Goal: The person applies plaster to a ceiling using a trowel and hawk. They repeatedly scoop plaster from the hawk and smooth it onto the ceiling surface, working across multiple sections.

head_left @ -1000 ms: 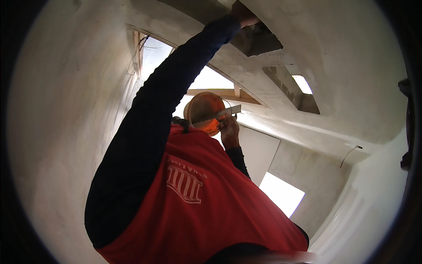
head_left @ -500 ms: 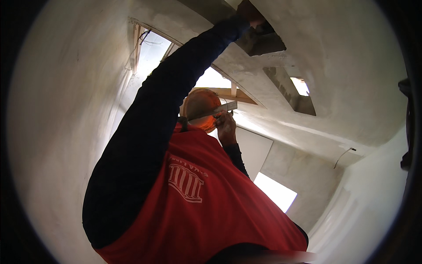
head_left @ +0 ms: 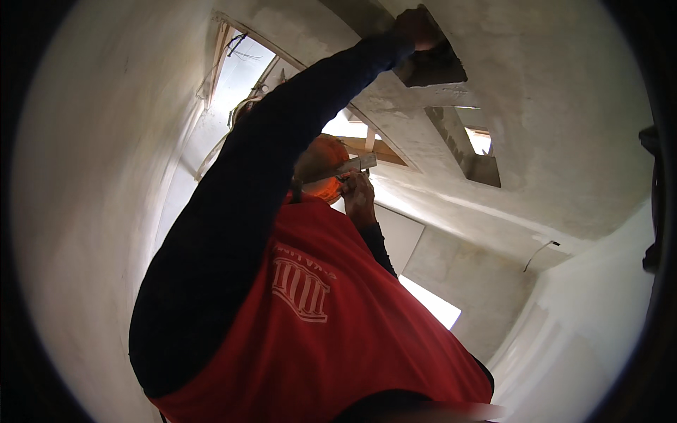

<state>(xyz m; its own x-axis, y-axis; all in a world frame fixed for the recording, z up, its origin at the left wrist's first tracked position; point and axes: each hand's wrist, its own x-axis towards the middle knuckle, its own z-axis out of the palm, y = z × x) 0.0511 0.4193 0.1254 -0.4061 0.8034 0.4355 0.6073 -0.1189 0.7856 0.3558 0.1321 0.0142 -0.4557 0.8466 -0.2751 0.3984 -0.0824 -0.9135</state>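
Note:
My left arm, in a dark sleeve, stretches up across the view. At its end, my left hand (head_left: 421,29) lies in shadow at a dark rectangular recess (head_left: 438,67) in the plastered surface; its fingers do not show clearly. In the middle, my right hand (head_left: 361,201) is closed at the side of a round orange bucket (head_left: 328,149), partly covered by my left arm. A flat, straight-edged grey tool (head_left: 360,164) slants across the bucket, just above my right fingers, which seem to grip it.
Plastered walls (head_left: 92,211) surround me. A second recess (head_left: 462,144) with a bright opening sits beside the first. Wooden framing (head_left: 384,151) borders a bright gap behind the bucket. A loose wire (head_left: 539,254) sticks out at the right. Cables (head_left: 236,113) show left of my arm.
The view has shifted slightly. My left hand appears a little farther right and lower, still at the recess. My left arm covers more of the bucket; the grey tool has shifted slightly left.

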